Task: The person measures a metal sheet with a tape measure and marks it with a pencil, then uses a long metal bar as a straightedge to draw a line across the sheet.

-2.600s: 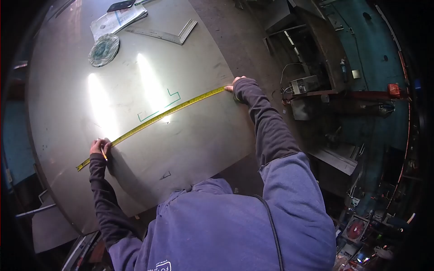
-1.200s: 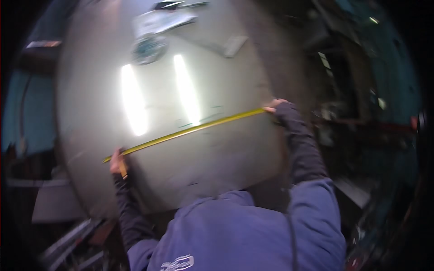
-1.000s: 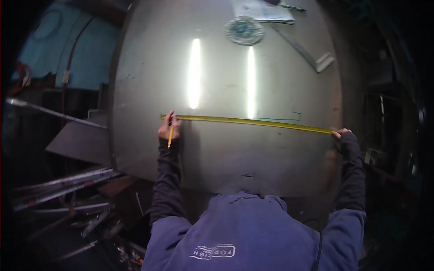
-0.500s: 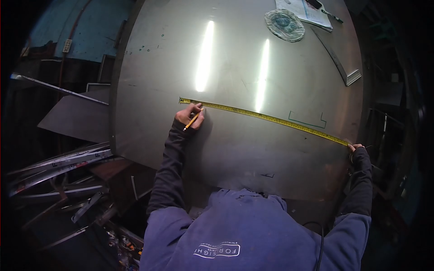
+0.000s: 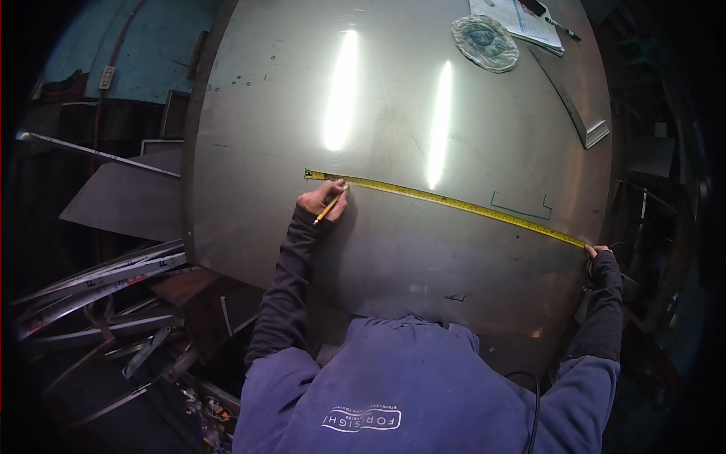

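A yellow tape measure is stretched slantwise across a shiny metal sheet. Near its left end, my left hand is closed around a slim orange-yellow pencil, whose tip is at the lower edge of the blade. The fingers rest against the sheet there. At the sheet's right edge, my right hand grips the other end of the tape; whatever lies below that hand is too dark to make out. A green bracket-shaped outline is drawn just above the blade's right part.
Toward the far right lie a plastic-wrapped round bundle, papers, a marker and an angled metal square. Left of the sheet, metal strips and offcuts are piled below its edge. A cable hangs by my right side.
The sheet and what lies on it appear shifted slightly right and down in view. My left hand keeps the pencil at the tape, and my right hand keeps its grip.
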A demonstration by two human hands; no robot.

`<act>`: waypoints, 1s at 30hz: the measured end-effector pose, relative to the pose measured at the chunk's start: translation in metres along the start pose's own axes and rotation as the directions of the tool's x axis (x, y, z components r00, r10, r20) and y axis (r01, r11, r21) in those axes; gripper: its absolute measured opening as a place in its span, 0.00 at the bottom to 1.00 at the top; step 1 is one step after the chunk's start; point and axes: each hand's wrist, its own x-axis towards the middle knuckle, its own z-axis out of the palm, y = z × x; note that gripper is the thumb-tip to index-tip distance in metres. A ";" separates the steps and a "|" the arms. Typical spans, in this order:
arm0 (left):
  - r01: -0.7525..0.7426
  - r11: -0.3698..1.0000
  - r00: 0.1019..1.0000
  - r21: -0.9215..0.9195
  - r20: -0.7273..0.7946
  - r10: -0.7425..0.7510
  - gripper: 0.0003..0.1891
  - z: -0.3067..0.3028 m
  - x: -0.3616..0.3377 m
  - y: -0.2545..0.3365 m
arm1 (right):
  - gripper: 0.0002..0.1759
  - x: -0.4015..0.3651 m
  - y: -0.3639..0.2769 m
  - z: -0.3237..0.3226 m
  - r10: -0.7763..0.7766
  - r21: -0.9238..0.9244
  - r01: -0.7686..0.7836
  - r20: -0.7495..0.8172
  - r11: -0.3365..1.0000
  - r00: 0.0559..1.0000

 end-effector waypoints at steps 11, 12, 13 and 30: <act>0.017 0.995 0.992 0.100 0.126 -0.030 0.07 -0.010 0.003 0.001 | 0.25 -0.007 -0.005 -0.007 -0.016 0.010 0.016 0.002 1.000 1.000; -0.004 0.995 0.994 0.096 0.108 -0.006 0.07 -0.011 0.008 0.001 | 0.25 -0.006 -0.009 -0.008 -0.021 0.017 0.022 -0.009 1.000 1.000; -0.014 0.995 0.995 0.097 0.103 0.004 0.07 -0.010 0.010 0.002 | 0.25 -0.008 -0.011 -0.008 -0.023 0.010 0.023 -0.022 1.000 1.000; 0.128 0.987 0.978 0.096 0.151 -0.141 0.09 -0.014 0.022 -0.003 | 0.25 -0.032 -0.030 -0.021 -0.054 0.059 0.055 -0.014 0.997 0.998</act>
